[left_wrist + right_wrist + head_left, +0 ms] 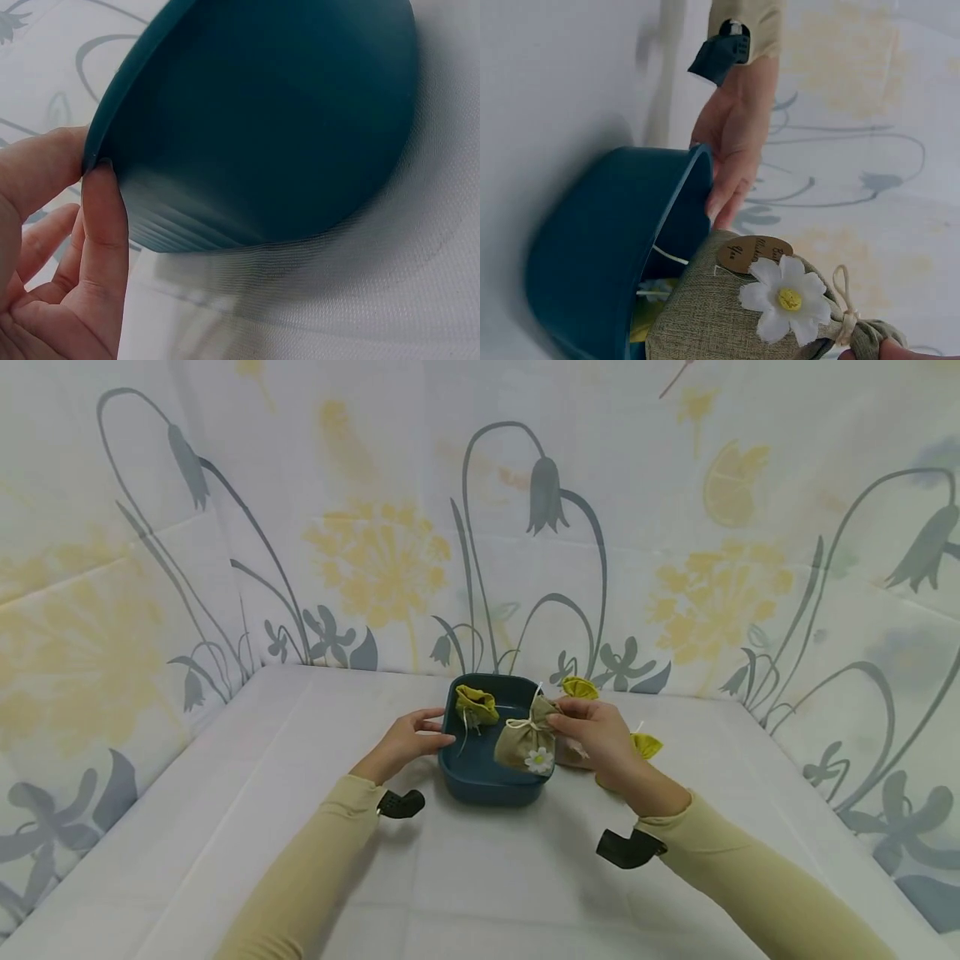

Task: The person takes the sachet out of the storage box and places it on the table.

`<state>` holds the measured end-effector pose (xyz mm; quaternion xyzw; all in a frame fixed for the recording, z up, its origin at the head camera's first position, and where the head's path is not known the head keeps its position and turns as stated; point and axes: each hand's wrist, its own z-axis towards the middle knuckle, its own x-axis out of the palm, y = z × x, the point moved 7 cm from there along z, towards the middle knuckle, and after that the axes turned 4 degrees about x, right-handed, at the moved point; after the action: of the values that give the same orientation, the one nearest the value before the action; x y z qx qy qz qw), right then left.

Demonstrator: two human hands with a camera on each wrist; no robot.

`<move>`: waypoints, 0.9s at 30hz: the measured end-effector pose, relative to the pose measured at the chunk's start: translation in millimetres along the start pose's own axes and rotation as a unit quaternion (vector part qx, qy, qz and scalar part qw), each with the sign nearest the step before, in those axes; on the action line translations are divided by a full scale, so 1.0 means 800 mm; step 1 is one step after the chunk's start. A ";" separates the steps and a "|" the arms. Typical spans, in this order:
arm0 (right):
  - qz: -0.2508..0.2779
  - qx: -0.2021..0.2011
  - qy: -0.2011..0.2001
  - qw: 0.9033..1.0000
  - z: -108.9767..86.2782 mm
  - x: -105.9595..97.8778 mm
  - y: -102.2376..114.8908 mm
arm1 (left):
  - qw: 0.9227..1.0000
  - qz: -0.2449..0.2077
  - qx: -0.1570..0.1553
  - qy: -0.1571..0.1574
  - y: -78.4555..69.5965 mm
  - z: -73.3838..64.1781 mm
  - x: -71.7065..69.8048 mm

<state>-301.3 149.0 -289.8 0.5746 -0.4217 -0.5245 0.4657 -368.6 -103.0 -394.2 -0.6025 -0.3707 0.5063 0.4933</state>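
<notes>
A dark teal bin [491,792] sits on the white table, and my left hand [405,743] pinches its left rim, as the left wrist view shows with the thumb [103,232] on one side of the wall. My right hand [603,735] grips a beige cloth drawstring pouch [516,748] by its gathered neck, over the right part of the bin. A white daisy [787,300] and a small brown oval tag [750,253] decorate this pouch. Inside the bin, at its far left, lies a yellow-green pouch [477,706] with a pale string.
Right of the bin, partly behind my right hand, are more pouches: one with a yellow-green top [580,687], and another yellow-green one [646,745]. A white cloth with printed flowers [551,497] hangs behind the table. Each wrist wears a black camera mount [632,849].
</notes>
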 end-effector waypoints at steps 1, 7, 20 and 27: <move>0.006 -0.006 0.001 1.000 -0.003 -0.002 0.001 | 1.000 -0.002 -0.002 -0.001 0.001 0.000 0.000; -0.014 -0.023 -0.006 1.000 -0.017 -0.024 0.003 | 1.000 -0.009 -0.004 0.002 0.003 0.002 0.001; -0.080 -0.050 -0.019 0.995 -0.025 -0.066 -0.015 | 1.000 -0.005 -0.006 -0.003 0.001 0.003 -0.003; -0.094 -0.052 -0.036 0.994 -0.022 -0.083 -0.029 | 1.000 -0.012 -0.012 -0.006 0.002 0.002 -0.002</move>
<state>-290.0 220.2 -298.7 0.5677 -0.3539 -0.6076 0.4281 -370.6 -104.2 -395.1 -0.6010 -0.3864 0.4994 0.4900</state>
